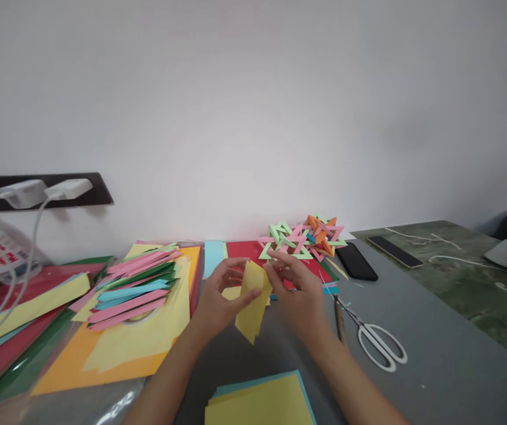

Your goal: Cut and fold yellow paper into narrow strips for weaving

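Note:
A folded piece of yellow paper (pixel 252 301) is held up above the grey work surface, between both hands. My left hand (pixel 226 295) pinches its left side, the thumb lying across the near face and the other fingers behind. At the upper right edge of the paper, my right hand (pixel 295 286) closes thumb and fingertips on it. Below the hands, at the near edge, lies a stack of yellow and blue paper sheets (pixel 259 404). Just beyond the hands, a red sheet (pixel 242 251) lies partly hidden behind them.
Folded paper stars (pixel 286 241) stand against the wall. White-handled scissors (pixel 381 345), a brown-handled tool (pixel 339 319) and a black phone (pixel 356 261) lie to the right. Coloured paper strips (pixel 136 289) are piled on orange and yellow sheets at left. White chargers (pixel 69 189) hang cables there.

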`<control>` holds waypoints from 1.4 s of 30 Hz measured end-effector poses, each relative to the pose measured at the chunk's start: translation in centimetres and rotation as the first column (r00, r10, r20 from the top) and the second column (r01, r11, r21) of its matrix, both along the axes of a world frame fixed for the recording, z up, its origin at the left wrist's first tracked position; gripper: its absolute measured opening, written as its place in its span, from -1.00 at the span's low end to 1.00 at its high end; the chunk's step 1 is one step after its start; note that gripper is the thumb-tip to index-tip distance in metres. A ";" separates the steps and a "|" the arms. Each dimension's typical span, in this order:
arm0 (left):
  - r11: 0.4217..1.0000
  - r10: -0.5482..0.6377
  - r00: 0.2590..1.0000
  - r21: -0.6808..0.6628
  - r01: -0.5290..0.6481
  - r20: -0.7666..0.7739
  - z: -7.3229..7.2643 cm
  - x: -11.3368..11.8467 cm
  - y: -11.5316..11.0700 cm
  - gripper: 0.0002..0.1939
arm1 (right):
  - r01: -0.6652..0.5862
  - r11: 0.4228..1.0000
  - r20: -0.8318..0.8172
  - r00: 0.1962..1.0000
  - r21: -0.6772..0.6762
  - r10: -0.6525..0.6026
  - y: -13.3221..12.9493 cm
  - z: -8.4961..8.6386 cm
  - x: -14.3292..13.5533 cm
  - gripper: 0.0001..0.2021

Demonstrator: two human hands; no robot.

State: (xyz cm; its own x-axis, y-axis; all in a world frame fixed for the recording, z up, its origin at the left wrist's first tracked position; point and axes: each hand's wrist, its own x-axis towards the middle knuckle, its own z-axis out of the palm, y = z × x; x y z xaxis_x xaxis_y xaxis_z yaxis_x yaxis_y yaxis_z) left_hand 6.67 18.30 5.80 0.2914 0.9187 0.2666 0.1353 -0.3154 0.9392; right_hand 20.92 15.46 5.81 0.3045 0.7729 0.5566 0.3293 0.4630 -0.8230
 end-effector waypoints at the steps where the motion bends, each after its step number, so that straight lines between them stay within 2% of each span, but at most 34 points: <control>1: 1.000 0.005 1.000 -0.016 -0.005 0.018 -0.1 -0.1 0.1 -0.57 | -0.007 1.000 -0.034 0.999 -0.010 0.007 0.1 0.0 0.0 -0.77; 5: 0.990 -0.033 0.993 -0.135 0.048 0.115 -0.3 -0.2 0.6 -0.73 | -0.095 0.994 -0.197 0.977 -0.056 0.082 0.7 -0.3 0.2 -0.76; 10: 0.985 0.062 0.984 -0.171 -0.033 0.167 -0.4 -0.1 0.9 -0.78 | -0.201 0.974 -0.313 0.936 -0.105 0.159 1.2 -0.3 0.5 -0.71; 15: 0.982 0.162 0.962 -0.136 -0.134 0.222 -0.7 -0.4 1.2 -0.77 | -0.271 0.959 -0.361 0.905 -0.085 0.224 1.3 -0.1 0.4 -0.76; 18: 0.984 0.153 0.961 -0.123 -0.127 0.233 -0.8 -0.5 1.4 -0.78 | -0.359 0.930 -0.428 0.855 -0.081 0.293 1.3 -0.2 0.1 -0.68; 21: 0.995 0.099 0.978 -0.026 -0.095 0.183 -0.9 -0.5 1.5 -0.80 | -0.410 0.909 -0.447 0.829 -0.078 0.335 1.3 -0.4 -0.1 -0.64; 25: 0.996 0.023 0.998 0.090 -0.027 0.052 -0.9 -0.2 1.2 -0.70 | -0.372 0.927 -0.373 0.869 -0.057 0.326 1.1 -0.5 -0.3 -0.69; 28: 0.984 0.065 0.998 0.167 -0.065 0.005 -0.8 0.0 0.8 -0.57 | -0.307 0.951 -0.310 0.907 -0.021 0.286 0.7 -0.3 -0.6 -0.73; 33: 0.967 0.099 0.995 0.235 -0.095 -0.006 -0.5 0.2 0.2 -0.50 | -0.057 0.998 -0.158 0.986 0.031 0.061 0.1 -0.2 -1.1 -0.81; 36: 0.973 0.071 0.997 0.221 -0.070 0.002 -0.5 0.2 0.2 -0.54 | 0.051 0.995 -0.082 0.996 0.088 -0.044 0.0 -0.5 -1.3 -0.82; 40: 0.982 0.004 1.000 0.190 -0.008 0.018 -0.3 0.2 0.2 -0.76 | 0.083 0.989 -0.030 0.996 0.125 -0.080 -0.1 -0.7 -1.5 -0.83; 42: 0.990 -0.054 0.998 0.131 0.051 0.020 -0.2 0.2 0.2 -0.80 | 0.090 0.988 -0.039 0.996 0.123 -0.086 -0.1 -0.7 -1.5 -0.83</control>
